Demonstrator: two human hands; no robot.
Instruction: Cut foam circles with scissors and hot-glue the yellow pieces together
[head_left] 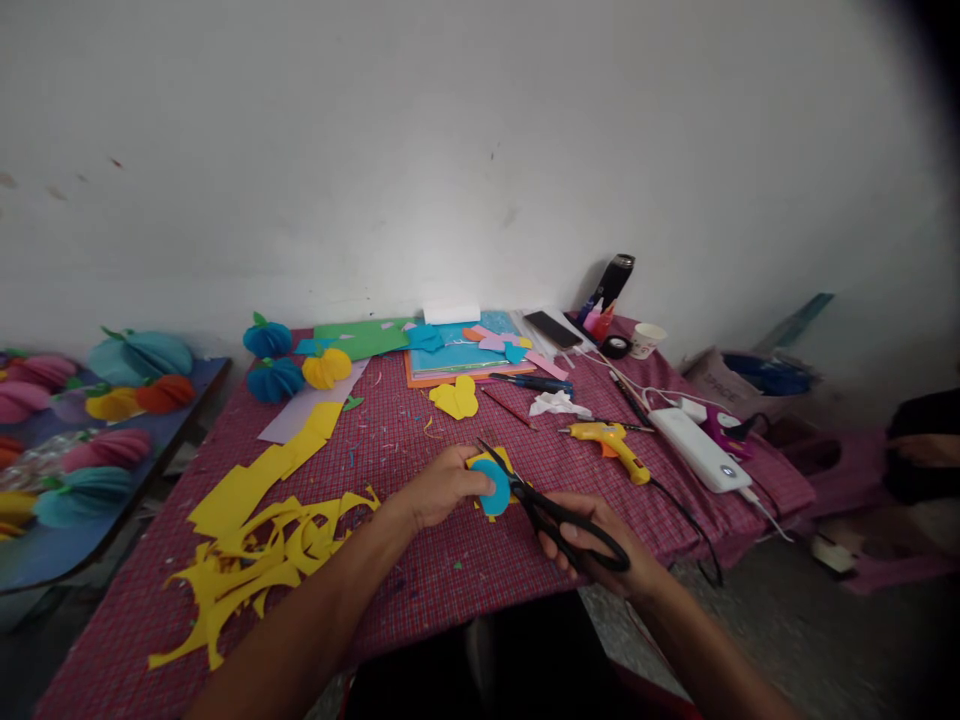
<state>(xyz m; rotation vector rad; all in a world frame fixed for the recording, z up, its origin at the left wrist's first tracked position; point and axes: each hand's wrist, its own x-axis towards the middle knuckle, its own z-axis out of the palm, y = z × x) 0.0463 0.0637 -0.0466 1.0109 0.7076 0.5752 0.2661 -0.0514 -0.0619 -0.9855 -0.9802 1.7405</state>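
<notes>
My left hand (448,487) pinches a blue paper disc (495,490) laid over a piece of yellow paper (501,460), thumb on top of the blue. In my right hand (592,540) is a pair of black-handled scissors (551,513), fingers wrapped around the handles. The scissor blades lie at the right edge of the disc and yellow paper, pointing up and left. Cut yellow shapes (455,398) rest a little beyond my hands. Curly yellow offcuts (277,550) are heaped left of my left forearm, near yellow paper pieces (262,470).
A yellow glue gun (611,445) with a black cord lies to the right, near a white power bank (694,450). A phone (553,329), paper cup (646,340) and black bottle (616,280) stand or lie farther back. Paper pumpkins (274,380) sit at left, more on a blue table (176,440).
</notes>
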